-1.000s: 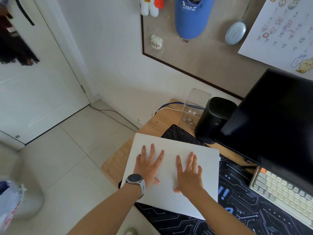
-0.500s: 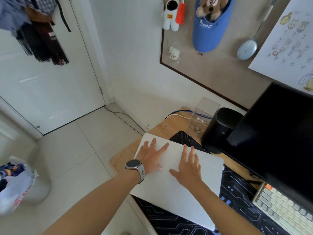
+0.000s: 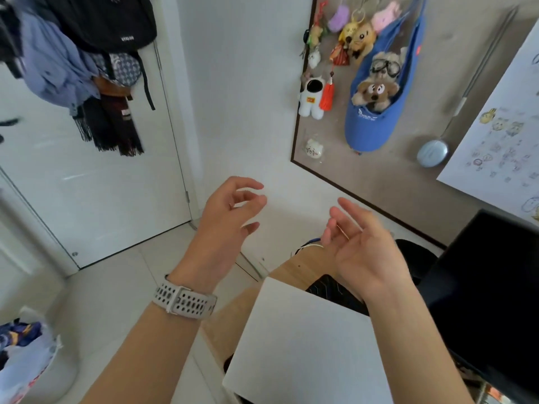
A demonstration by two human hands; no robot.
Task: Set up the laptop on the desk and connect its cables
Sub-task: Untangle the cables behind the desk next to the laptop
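Both hands were raised in the air above the closed white laptop [image 3: 306, 342], touching nothing. Left hand [image 3: 224, 228]: fingers loosely curled and apart, thumb out, nothing between them; a pale perforated watch strap [image 3: 185, 301] sat on its wrist. Right hand [image 3: 364, 252]: palm turned up and inward, fingers relaxed and slightly spread, nothing held.

The laptop lay lid down, flat on the wooden desk [image 3: 303, 266], partly over a black desk mat [image 3: 335, 290] with a printed line pattern. Its near-left corner overhung the desk edge. Beyond the laptop, at the desk's far edge, a blue and a white cable [image 3: 312, 243] showed past the right hand's fingers. Right of the laptop stood a dark monitor [image 3: 490, 287], screen off, with a black rounded object [image 3: 414, 252] just behind the right hand; what it was could not be made out.

Containers: on the pinboard [image 3: 393, 176] beyond the laptop hung a blue fabric pouch [image 3: 370, 123] holding plush toys, white lettering on it too blurred to read. Beside it hung a white astronaut plush [image 3: 312, 97] with a small red patch. A paper calendar [image 3: 501, 147] with small drawings was pinned further right; its marks were illegible.

Left of the laptop, across the tiled floor, clothes hung on a white door [image 3: 87, 199]; a black garment [image 3: 110, 21] carried small white lettering, unreadable.
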